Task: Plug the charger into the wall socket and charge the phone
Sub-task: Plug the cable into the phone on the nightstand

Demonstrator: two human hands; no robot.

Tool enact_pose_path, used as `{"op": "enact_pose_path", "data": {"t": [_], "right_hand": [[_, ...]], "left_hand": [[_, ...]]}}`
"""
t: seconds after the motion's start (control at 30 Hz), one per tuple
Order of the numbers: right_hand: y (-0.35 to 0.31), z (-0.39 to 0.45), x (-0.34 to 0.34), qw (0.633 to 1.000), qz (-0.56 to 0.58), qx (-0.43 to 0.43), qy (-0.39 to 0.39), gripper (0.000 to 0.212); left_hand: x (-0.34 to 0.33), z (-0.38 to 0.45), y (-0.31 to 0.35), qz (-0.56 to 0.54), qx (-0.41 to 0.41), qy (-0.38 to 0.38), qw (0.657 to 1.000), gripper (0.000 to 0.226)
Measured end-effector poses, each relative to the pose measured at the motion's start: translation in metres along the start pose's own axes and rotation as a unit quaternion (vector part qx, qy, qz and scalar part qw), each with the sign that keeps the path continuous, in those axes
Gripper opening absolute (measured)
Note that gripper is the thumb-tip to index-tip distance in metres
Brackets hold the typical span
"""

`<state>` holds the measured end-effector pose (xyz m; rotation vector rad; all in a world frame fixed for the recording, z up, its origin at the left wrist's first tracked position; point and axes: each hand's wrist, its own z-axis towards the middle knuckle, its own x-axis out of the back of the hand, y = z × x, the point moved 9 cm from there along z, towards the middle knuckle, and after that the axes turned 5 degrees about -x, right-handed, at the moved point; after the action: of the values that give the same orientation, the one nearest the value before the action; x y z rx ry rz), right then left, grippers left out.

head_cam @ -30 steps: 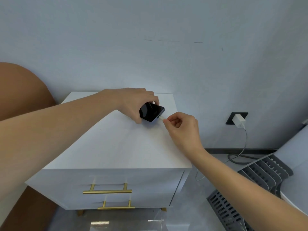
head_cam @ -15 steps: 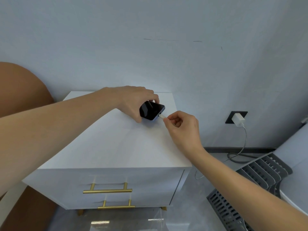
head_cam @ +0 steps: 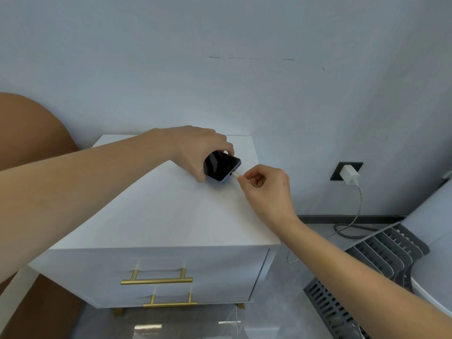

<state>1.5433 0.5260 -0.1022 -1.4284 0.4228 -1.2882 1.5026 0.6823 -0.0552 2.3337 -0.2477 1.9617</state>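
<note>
A dark phone (head_cam: 220, 166) with a black screen lies tilted on the white nightstand (head_cam: 159, 211), near its far right corner. My left hand (head_cam: 195, 149) grips the phone from above. My right hand (head_cam: 265, 189) pinches the white cable plug (head_cam: 235, 174), whose tip meets the phone's lower edge at the port. A white charger (head_cam: 349, 175) sits in the black wall socket (head_cam: 338, 171) at the right. Its cable (head_cam: 358, 206) hangs down to the floor; the stretch toward my right hand is mostly hidden behind my arm.
The nightstand has two drawers with gold handles (head_cam: 156, 280). A brown rounded headboard (head_cam: 29, 133) stands at the left. On the floor to the right lies a grey slotted rack (head_cam: 381, 250) beside a white rounded object (head_cam: 433, 231).
My right hand has pushed the cable plug slightly closer, so its tip now sits at the phone's port. My left hand holds the phone in nearly the same place.
</note>
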Motion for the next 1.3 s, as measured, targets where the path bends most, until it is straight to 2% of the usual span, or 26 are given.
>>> {"op": "enact_pose_path", "data": {"t": [0.63,0.87,1.03,1.3], "right_hand": [[0.006,0.004,0.000,0.999,-0.040,-0.003,0.021,0.021],[-0.003,-0.002,-0.001,0.992,-0.123,0.012,0.029,0.013],[-0.016,-0.015,-0.009,0.984,-0.161,0.078,0.028,0.007],[-0.007,-0.012,-0.007,0.989,-0.135,0.061,-0.003,0.009]], "left_hand": [[-0.004,0.015,0.011,0.052,-0.005,-0.029,0.998,0.071],[-0.009,0.015,0.003,0.018,0.013,-0.039,0.999,0.071],[-0.018,0.011,0.003,0.028,-0.015,-0.023,0.999,0.069],[-0.034,0.008,0.008,0.043,-0.045,0.032,0.998,0.083]]}}
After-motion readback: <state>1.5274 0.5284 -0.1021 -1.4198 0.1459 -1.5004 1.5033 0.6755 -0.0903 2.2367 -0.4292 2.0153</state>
